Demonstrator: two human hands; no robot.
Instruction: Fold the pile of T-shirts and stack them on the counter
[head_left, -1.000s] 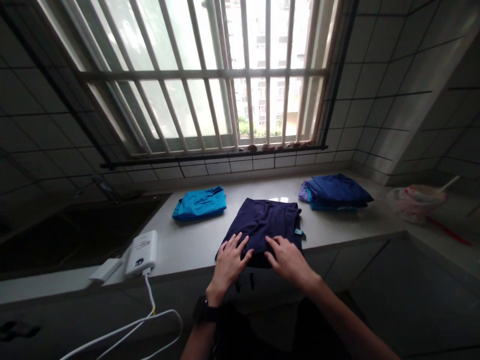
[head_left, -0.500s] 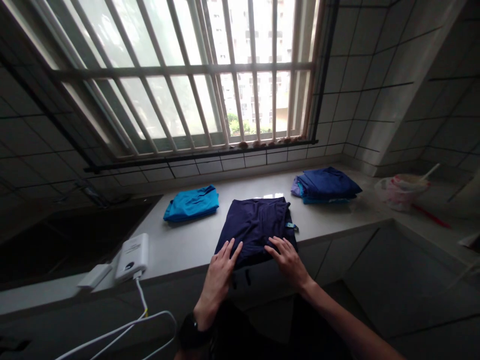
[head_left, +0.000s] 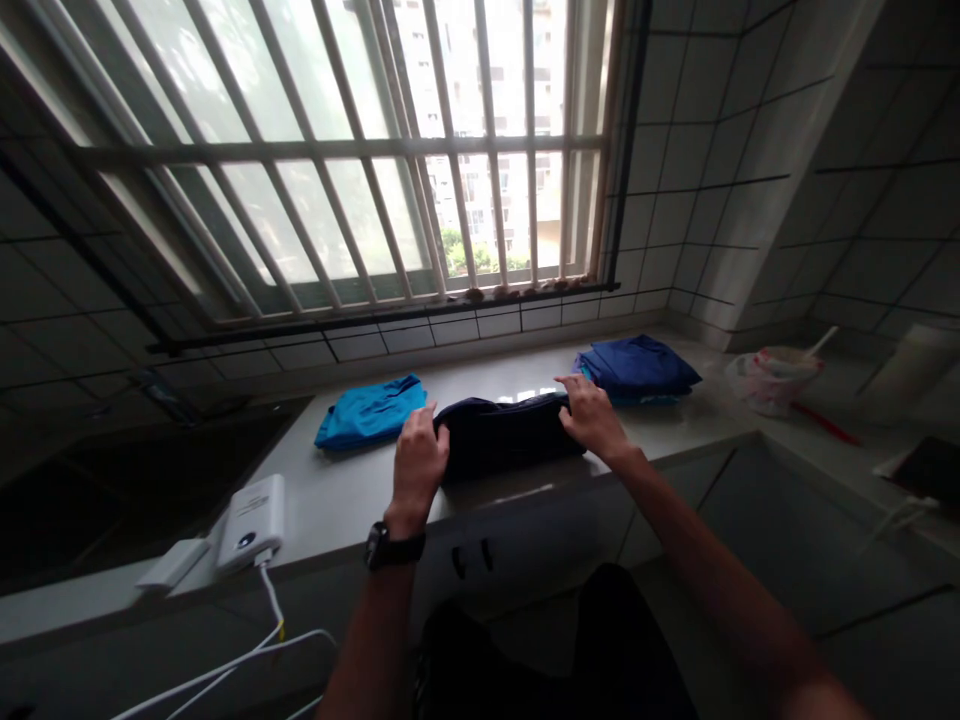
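A dark navy folded garment stands partly raised over the front part of the counter, its near side in deep shadow. My left hand, with a dark watch at the wrist, grips its left edge between thumb and fingers. At the right edge, my right hand is closed on the cloth, thumb on the near side. Left of the garment lies a bright blue folded cloth. A pile of folded clothes, dark blue on top, sits behind my right hand.
A white power bank with a plugged-in cable lies at the counter's left front edge, beside a sink. A pinkish-white bag and a red strip are at the right. Behind is a barred window.
Both hands have moved from lying on the garment's near part to its two sides. The garment's near edge has been lifted and carried away from me, shortening it.
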